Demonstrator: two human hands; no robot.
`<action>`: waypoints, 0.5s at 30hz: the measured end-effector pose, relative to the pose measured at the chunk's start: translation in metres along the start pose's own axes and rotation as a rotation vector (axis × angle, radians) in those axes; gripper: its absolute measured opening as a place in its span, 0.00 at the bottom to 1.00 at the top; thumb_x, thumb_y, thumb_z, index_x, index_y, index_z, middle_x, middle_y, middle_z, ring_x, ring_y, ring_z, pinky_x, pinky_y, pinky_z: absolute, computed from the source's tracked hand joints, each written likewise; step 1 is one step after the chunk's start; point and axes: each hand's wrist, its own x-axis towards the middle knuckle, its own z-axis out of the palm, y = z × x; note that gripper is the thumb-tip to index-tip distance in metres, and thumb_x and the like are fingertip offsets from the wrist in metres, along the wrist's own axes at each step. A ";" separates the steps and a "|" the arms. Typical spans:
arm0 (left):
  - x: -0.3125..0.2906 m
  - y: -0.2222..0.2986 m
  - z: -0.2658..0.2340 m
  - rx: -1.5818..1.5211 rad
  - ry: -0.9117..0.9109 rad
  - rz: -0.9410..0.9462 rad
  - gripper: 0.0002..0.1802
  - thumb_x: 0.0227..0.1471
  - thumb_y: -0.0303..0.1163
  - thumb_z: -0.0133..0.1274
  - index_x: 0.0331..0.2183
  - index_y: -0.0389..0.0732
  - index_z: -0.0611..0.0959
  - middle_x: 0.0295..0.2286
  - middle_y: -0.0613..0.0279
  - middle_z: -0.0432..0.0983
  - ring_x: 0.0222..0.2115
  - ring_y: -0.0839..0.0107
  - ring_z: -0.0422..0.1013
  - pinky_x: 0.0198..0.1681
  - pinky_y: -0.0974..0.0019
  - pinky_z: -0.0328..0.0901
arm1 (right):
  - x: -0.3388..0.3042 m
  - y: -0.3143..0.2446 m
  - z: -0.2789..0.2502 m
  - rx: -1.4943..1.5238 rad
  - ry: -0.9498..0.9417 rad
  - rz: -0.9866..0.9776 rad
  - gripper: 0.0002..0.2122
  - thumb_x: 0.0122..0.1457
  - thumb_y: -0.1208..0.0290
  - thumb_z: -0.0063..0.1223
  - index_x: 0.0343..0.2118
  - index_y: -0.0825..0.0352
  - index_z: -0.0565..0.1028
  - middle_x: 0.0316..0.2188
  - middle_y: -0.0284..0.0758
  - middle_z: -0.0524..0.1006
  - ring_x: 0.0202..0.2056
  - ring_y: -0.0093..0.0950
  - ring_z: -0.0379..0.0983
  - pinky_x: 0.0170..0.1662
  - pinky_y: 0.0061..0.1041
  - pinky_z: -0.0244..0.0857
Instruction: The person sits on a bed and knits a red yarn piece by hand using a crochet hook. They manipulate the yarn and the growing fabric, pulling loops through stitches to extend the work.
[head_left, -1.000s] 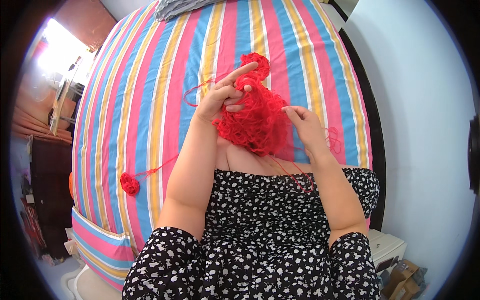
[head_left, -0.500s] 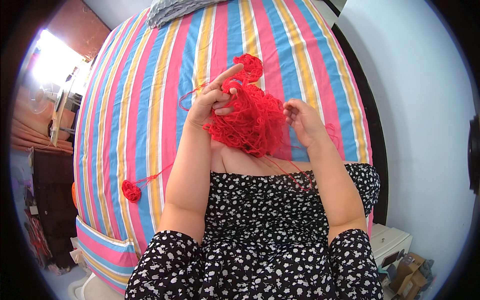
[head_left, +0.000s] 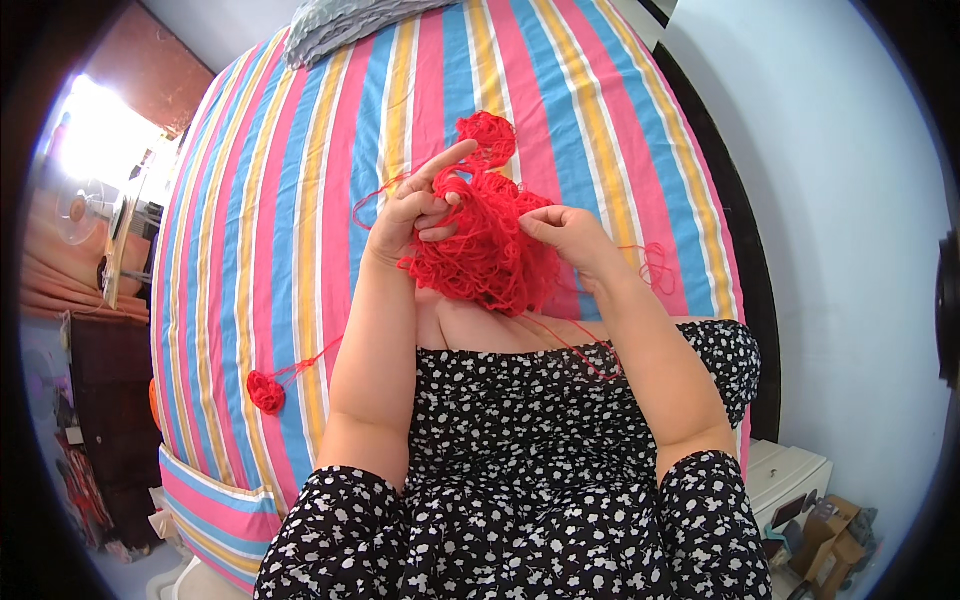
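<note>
A big loose tangle of red yarn [head_left: 485, 255] hangs between my hands, above my bent legs. My left hand [head_left: 412, 208] grips its left side, index finger stretched out and the other fingers curled into the strands. At the upper right of the tangle, my right hand [head_left: 565, 235] pinches at the yarn with thumb and forefinger together. Beyond them a smaller bunch of red yarn [head_left: 488, 138] lies on the bed. Off to the left rests a small red yarn ball [head_left: 266, 392], with strands trailing toward my left forearm. Thin loops lie right of my right wrist.
I sit on a bed with a striped sheet [head_left: 340, 200]. A grey folded quilt [head_left: 350, 25] lies at its far edge. A pale wall [head_left: 830, 200] runs along the right. White drawers [head_left: 785, 475] and a cardboard box [head_left: 835, 550] stand at the lower right, a dark cabinet [head_left: 115, 420] at left.
My right hand has moved left, from beside the tangle onto its upper right side, and its fingers have closed at the yarn. My left hand keeps its grip.
</note>
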 end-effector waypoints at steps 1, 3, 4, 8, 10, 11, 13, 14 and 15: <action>0.000 0.000 -0.001 -0.003 -0.002 0.003 0.40 0.39 0.16 0.39 0.58 0.40 0.57 0.26 0.62 0.72 0.11 0.87 0.47 0.13 0.82 0.47 | 0.000 -0.001 0.001 -0.037 -0.004 -0.011 0.12 0.53 0.65 0.56 0.36 0.66 0.76 0.30 0.26 0.76 0.31 0.13 0.68 0.34 0.13 0.59; -0.002 0.001 0.000 -0.019 -0.007 0.004 0.40 0.39 0.16 0.39 0.58 0.40 0.57 0.26 0.62 0.72 0.11 0.87 0.47 0.13 0.82 0.47 | -0.005 -0.008 0.002 0.032 0.037 -0.005 0.10 0.53 0.65 0.55 0.34 0.65 0.76 0.29 0.25 0.75 0.30 0.13 0.68 0.33 0.13 0.58; -0.002 0.001 0.001 -0.027 -0.010 0.005 0.40 0.39 0.16 0.39 0.58 0.40 0.57 0.26 0.62 0.73 0.11 0.87 0.47 0.13 0.82 0.47 | -0.007 -0.012 0.003 0.066 0.057 -0.002 0.09 0.53 0.65 0.55 0.33 0.65 0.76 0.28 0.24 0.75 0.29 0.13 0.67 0.32 0.14 0.58; -0.002 0.001 -0.003 -0.011 -0.007 0.023 0.40 0.39 0.16 0.39 0.58 0.40 0.57 0.26 0.62 0.73 0.12 0.87 0.48 0.13 0.82 0.47 | 0.002 -0.006 -0.028 0.187 0.032 0.032 0.05 0.54 0.65 0.49 0.29 0.59 0.73 0.23 0.23 0.71 0.28 0.14 0.66 0.30 0.15 0.54; -0.002 0.000 -0.003 -0.029 -0.033 0.026 0.40 0.39 0.16 0.40 0.58 0.39 0.57 0.27 0.61 0.73 0.12 0.87 0.48 0.13 0.82 0.47 | -0.002 -0.009 -0.036 0.310 0.035 0.072 0.05 0.54 0.66 0.49 0.29 0.61 0.74 0.25 0.25 0.73 0.29 0.16 0.67 0.32 0.16 0.57; -0.002 0.000 -0.002 -0.027 -0.030 0.023 0.40 0.39 0.16 0.40 0.58 0.39 0.57 0.27 0.61 0.73 0.12 0.87 0.49 0.13 0.82 0.47 | -0.005 -0.011 -0.038 0.372 0.038 0.092 0.05 0.53 0.67 0.50 0.29 0.61 0.74 0.26 0.27 0.74 0.30 0.17 0.68 0.33 0.17 0.58; -0.001 0.001 0.000 -0.020 -0.023 0.017 0.40 0.39 0.16 0.40 0.58 0.39 0.57 0.27 0.61 0.73 0.12 0.87 0.49 0.13 0.82 0.47 | -0.010 -0.011 -0.041 0.464 0.049 0.027 0.05 0.54 0.68 0.49 0.29 0.62 0.74 0.25 0.27 0.74 0.30 0.20 0.69 0.39 0.20 0.59; -0.001 0.000 0.001 -0.019 -0.022 0.016 0.40 0.39 0.16 0.40 0.58 0.39 0.57 0.27 0.61 0.73 0.12 0.87 0.49 0.13 0.82 0.47 | -0.014 -0.011 -0.041 0.511 0.053 -0.006 0.05 0.54 0.68 0.48 0.29 0.63 0.73 0.25 0.27 0.74 0.31 0.21 0.69 0.41 0.21 0.60; -0.001 0.000 0.000 -0.018 -0.021 0.015 0.40 0.39 0.16 0.40 0.58 0.39 0.56 0.27 0.61 0.73 0.12 0.87 0.49 0.13 0.82 0.47 | -0.018 -0.013 -0.041 0.537 0.070 -0.026 0.06 0.55 0.69 0.48 0.29 0.64 0.73 0.25 0.28 0.74 0.31 0.22 0.70 0.42 0.22 0.60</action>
